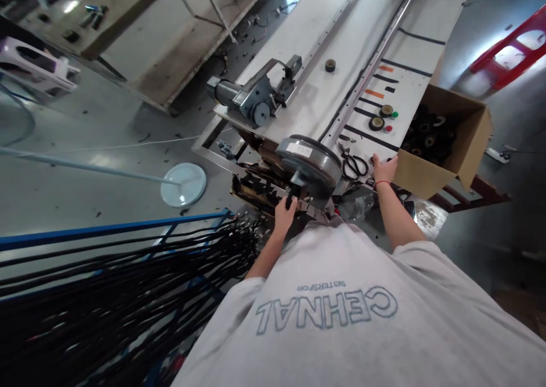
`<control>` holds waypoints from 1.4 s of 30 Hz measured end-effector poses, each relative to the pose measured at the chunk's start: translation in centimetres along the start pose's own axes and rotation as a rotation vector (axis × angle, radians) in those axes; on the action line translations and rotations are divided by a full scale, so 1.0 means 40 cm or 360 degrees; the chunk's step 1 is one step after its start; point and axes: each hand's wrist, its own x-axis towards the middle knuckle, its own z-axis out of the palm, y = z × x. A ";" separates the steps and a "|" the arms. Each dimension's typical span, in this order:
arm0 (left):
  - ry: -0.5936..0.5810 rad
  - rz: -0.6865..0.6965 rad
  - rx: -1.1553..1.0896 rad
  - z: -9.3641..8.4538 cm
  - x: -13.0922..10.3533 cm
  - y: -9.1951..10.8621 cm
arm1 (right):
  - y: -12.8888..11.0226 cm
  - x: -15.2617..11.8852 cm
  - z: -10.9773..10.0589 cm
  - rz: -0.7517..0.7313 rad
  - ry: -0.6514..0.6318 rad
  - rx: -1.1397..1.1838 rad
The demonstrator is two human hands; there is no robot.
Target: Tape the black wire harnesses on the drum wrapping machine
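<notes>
My left hand [285,213] is closed round a short black piece [293,194], perhaps a handle or a cable end, just below the large grey round drum [310,162] at the near end of the bench. My right hand [385,169] rests at the bench's near right edge, thumb and fingers apart, with nothing visible in it. Just left of that hand lie black-handled scissors [353,162]. Beyond them on the bench are two tape rolls [376,123], a green button [394,115] and a red button [388,128].
An open cardboard box [443,173] full of black rolls stands right of the bench [315,102]. A motor unit [256,94] sits on the bench's left side. Many black cables [128,284] hang over a blue rack [115,226] at left. A round pale stand [183,185] is on the floor.
</notes>
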 end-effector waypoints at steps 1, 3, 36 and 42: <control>0.0008 0.0025 -0.0042 0.004 0.003 0.005 | -0.002 -0.002 -0.002 0.0007 -0.0005 -0.0010; 0.0002 0.0053 -0.0087 0.010 0.010 0.016 | -0.006 -0.006 -0.005 0.0021 -0.0008 -0.0020; -0.0213 -0.0180 0.0295 -0.051 -0.078 -0.140 | -0.011 -0.009 -0.017 0.0042 -0.0032 0.0002; 0.0010 -0.0073 0.0243 -0.080 -0.124 -0.093 | -0.010 -0.009 -0.016 0.0036 -0.0023 0.0011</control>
